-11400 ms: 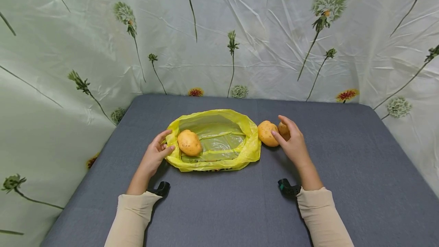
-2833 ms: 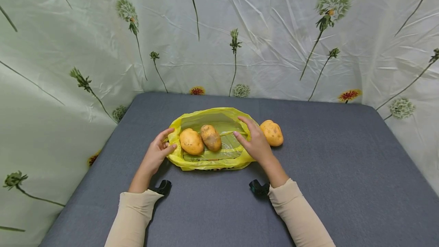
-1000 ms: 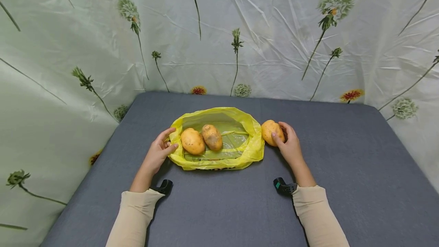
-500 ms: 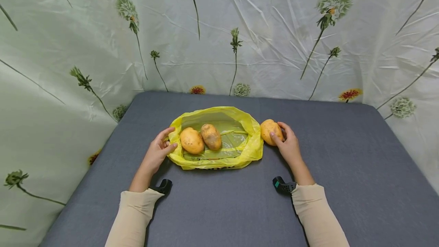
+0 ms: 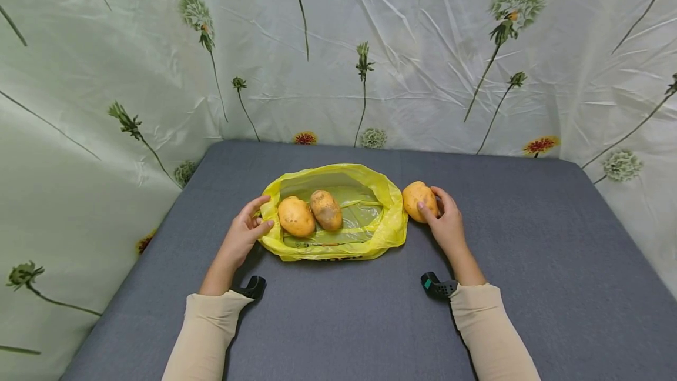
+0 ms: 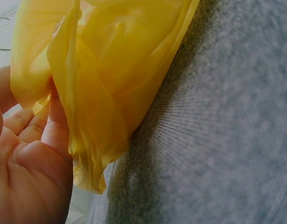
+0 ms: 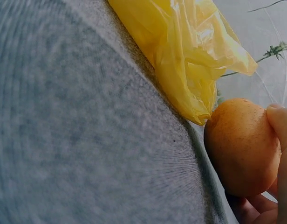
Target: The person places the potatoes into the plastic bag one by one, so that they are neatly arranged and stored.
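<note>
A yellow plastic bag (image 5: 388, 225) lies with its mouth spread wide on the grey table. Two potatoes are inside: a pale one (image 5: 296, 217) at the left and a darker, browner one (image 5: 326, 211) beside it. My left hand (image 5: 240, 237) holds the bag's left rim; the left wrist view shows the film (image 6: 106, 88) between its thumb and fingers. A third potato (image 5: 418, 200) is just outside the bag's right end. My right hand (image 5: 448, 228) grips it from the right, thumb in front. In the right wrist view this potato (image 7: 241, 144) is next to the bag's corner (image 7: 190, 93).
The grey cloth-covered table (image 5: 338, 322) reaches back to a pale curtain (image 5: 423, 75) printed with flowers. Black wrist mounts (image 5: 438, 286) sit at both wrists, below beige sleeves (image 5: 492, 328).
The browner potato has entered the bag since the oldest frame. My right hand has gone from over the bag to the third potato, gripped it and raised it slightly. My left hand stays put.
</note>
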`<state>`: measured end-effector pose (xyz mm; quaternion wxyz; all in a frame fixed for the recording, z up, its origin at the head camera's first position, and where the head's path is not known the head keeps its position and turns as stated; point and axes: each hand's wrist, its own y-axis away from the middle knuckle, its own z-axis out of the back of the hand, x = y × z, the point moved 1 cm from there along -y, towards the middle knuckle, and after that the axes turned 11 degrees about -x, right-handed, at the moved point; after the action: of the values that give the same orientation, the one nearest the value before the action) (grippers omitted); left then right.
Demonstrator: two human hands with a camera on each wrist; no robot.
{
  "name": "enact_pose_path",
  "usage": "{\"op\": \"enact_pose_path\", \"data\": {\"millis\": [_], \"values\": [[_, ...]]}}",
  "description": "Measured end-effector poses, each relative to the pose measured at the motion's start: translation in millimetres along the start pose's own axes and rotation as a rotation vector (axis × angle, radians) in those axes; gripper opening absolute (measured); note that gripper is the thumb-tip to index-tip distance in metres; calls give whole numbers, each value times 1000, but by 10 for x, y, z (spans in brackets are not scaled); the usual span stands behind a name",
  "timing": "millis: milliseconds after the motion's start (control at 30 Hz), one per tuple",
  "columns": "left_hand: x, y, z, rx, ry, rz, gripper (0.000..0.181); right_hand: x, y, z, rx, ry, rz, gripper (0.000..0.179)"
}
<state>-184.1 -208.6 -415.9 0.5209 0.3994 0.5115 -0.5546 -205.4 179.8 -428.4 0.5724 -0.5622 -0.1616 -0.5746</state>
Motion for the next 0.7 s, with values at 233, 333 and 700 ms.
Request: {"op": "enact_pose_path", "data": {"millis": [233,333,700], "values": [[19,-12,1,4,4,-1,51,-204,-38,-22,-46,11,7,50],[23,-11,2,4,5,0,51,-209,-38,-23,-72,17,11,51],[15,-6,0,2,5,7,52,-178,-48,-16,-168,-22,49,50]]}}
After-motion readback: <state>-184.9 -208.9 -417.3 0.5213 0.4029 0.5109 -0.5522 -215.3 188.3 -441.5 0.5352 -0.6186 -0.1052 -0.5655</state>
